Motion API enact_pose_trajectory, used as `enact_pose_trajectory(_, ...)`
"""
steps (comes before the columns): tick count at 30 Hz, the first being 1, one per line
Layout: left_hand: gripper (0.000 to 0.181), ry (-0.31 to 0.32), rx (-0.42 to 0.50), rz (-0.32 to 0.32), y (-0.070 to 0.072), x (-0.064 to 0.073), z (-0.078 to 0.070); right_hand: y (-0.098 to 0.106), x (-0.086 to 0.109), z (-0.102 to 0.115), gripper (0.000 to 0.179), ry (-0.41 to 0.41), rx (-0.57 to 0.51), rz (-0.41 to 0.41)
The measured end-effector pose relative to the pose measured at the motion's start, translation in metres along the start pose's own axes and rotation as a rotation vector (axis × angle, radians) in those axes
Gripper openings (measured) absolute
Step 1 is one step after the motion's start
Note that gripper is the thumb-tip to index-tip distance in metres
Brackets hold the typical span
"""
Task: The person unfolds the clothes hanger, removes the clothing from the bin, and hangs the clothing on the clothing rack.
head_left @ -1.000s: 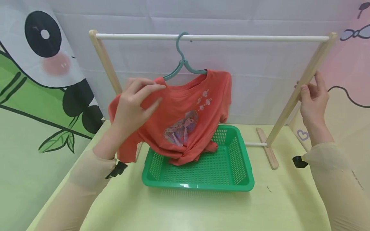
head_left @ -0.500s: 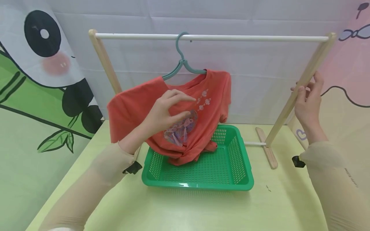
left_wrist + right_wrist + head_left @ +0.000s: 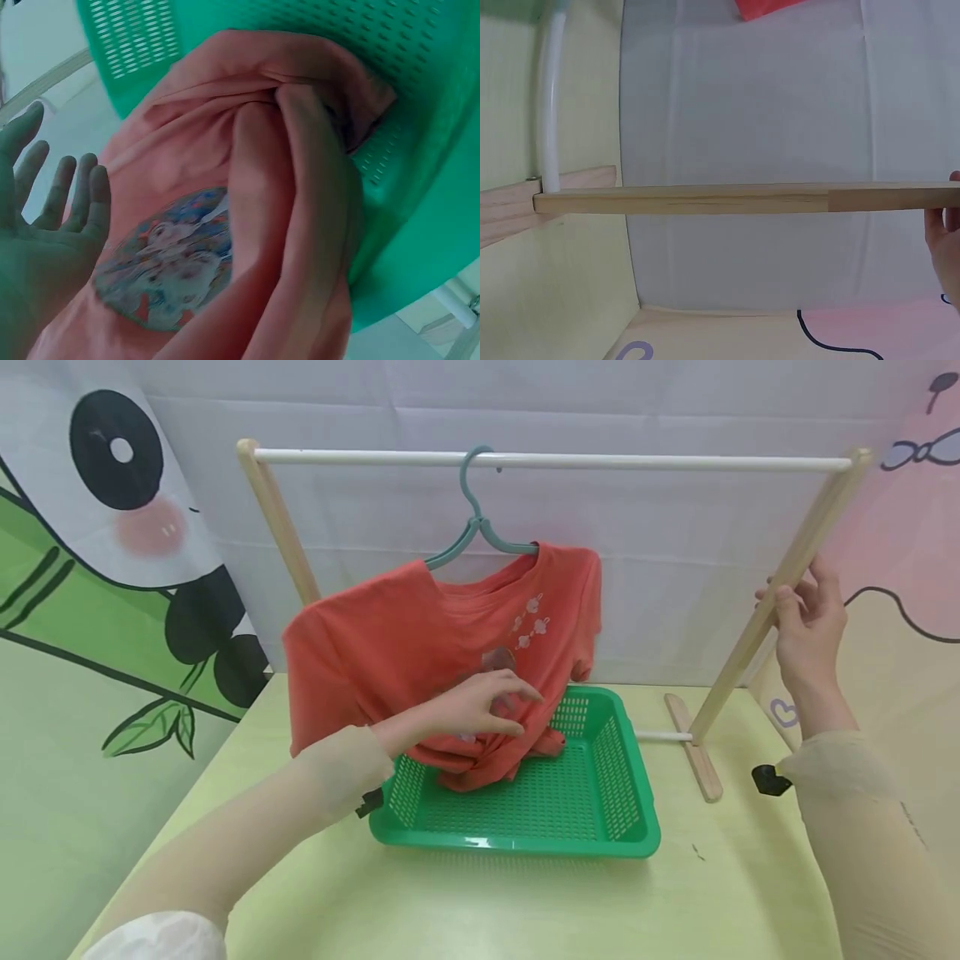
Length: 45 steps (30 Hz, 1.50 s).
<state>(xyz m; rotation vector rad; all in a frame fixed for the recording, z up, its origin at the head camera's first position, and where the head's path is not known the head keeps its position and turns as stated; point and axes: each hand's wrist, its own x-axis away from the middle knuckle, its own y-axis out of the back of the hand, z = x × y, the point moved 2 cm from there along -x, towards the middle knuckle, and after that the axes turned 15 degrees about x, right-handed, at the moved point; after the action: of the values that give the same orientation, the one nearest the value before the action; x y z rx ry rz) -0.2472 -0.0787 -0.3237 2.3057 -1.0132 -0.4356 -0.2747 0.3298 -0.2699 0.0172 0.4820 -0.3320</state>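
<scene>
A coral T-shirt with a picture print hangs from a green hanger, whose hook sits over the white bar of a small clothes rack. Its bunched hem droops into a green basket. My left hand is in front of the shirt's lower part, fingers loosely bent around nothing. In the left wrist view that hand shows spread fingers beside the print. On the right, my right hand grips the rack's wooden post, thumb in front and fingers behind.
The rack stands on wooden feet on a pale yellow table. Right behind it hangs a white cloth, with cartoon-printed panels at both sides. A lower white bar runs behind the basket.
My left hand has left the shirt's left shoulder area and moved right and down across the front to the hem. The shirt's left sleeve has come into view. The right hand stays on the post.
</scene>
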Motion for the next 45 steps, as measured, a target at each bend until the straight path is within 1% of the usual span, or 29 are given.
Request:
enact_pose_trajectory(2, 0.049, 0.06, -0.052, 0.018, -0.005, -0.005, 0.007, 0.003, -0.002, -0.003, 0.047, -0.011, -0.042, 0.003)
enact_pose_trajectory(6, 0.059, 0.226, -0.158, -0.011, -0.011, -0.011, 0.016, 0.007, -0.006, -0.014, 0.048, -0.021, -0.1, -0.015)
enact_pose_trajectory(8, 0.065, 0.303, -0.18, -0.028, -0.014, -0.011, 0.021, 0.006, -0.007, -0.016, 0.048, -0.018, -0.113, -0.033)
enact_pose_trajectory(9, 0.067, 0.33, -0.179, -0.033, -0.016, -0.012, 0.024, 0.004, -0.007, -0.017, 0.048, -0.016, -0.118, -0.043)
enact_pose_trajectory(11, 0.066, 0.361, -0.168, -0.026, -0.021, -0.011, 0.029, 0.002, -0.006, -0.017, 0.047, -0.011, -0.114, -0.059)
enact_pose_trajectory(15, 0.066, 0.387, -0.151, 0.009, -0.027, -0.011, 0.034, 0.0, -0.005, -0.016, 0.048, -0.026, -0.134, -0.061)
enact_pose_trajectory(16, 0.069, 0.398, -0.149, 0.022, -0.027, -0.011, 0.035, 0.001, -0.006, -0.017, 0.048, -0.028, -0.146, -0.063)
enact_pose_trajectory(18, 0.082, 0.432, -0.149, 0.048, -0.027, -0.013, 0.038, 0.002, -0.007, -0.021, 0.048, -0.029, -0.169, -0.069)
enact_pose_trajectory(20, 0.094, 0.452, -0.168, 0.073, -0.028, -0.015, 0.042, 0.002, -0.009, -0.025, 0.048, -0.028, -0.191, -0.081)
enact_pose_trajectory(22, 0.094, 0.431, -0.194, 0.093, -0.028, -0.018, 0.046, 0.003, -0.009, -0.028, 0.047, -0.021, -0.189, -0.103)
enact_pose_trajectory(23, 0.09, 0.409, -0.207, 0.097, -0.028, -0.02, 0.048, 0.003, -0.01, -0.029, 0.047, -0.025, -0.192, -0.11)
enact_pose_trajectory(26, 0.065, 0.316, -0.218, 0.072, -0.029, -0.025, 0.052, 0.005, -0.01, -0.031, 0.047, -0.035, -0.197, -0.118)
enact_pose_trajectory(27, 0.055, 0.286, -0.203, 0.061, -0.029, -0.026, 0.053, 0.005, -0.011, -0.032, 0.047, -0.038, -0.2, -0.117)
enact_pose_trajectory(29, 0.042, 0.238, -0.182, 0.046, -0.028, -0.028, 0.054, 0.005, -0.011, -0.032, 0.048, -0.044, -0.21, -0.111)
enact_pose_trajectory(31, 0.033, 0.202, -0.167, 0.039, -0.025, -0.03, 0.053, 0.004, -0.012, -0.032, 0.048, -0.045, -0.214, -0.111)
enact_pose_trajectory(33, 0.029, 0.182, -0.159, 0.033, -0.02, -0.032, 0.05, 0.004, -0.012, -0.032, 0.048, -0.048, -0.22, -0.115)
enact_pose_trajectory(35, 0.026, 0.168, -0.173, 0.009, -0.011, -0.034, 0.046, 0.003, -0.012, -0.033, 0.047, -0.05, -0.225, -0.12)
enact_pose_trajectory(38, 0.022, 0.142, -0.213, -0.037, 0.007, -0.038, 0.038, 0.004, -0.012, -0.034, 0.047, -0.05, -0.221, -0.121)
enact_pose_trajectory(41, 0.019, 0.104, -0.26, -0.074, 0.029, -0.042, 0.029, 0.004, -0.013, -0.035, 0.048, -0.053, -0.225, -0.115)
enact_pose_trajectory(45, 0.017, 0.076, -0.298, -0.125, 0.061, -0.048, 0.021, 0.003, -0.012, -0.035, 0.047, -0.051, -0.224, -0.115)
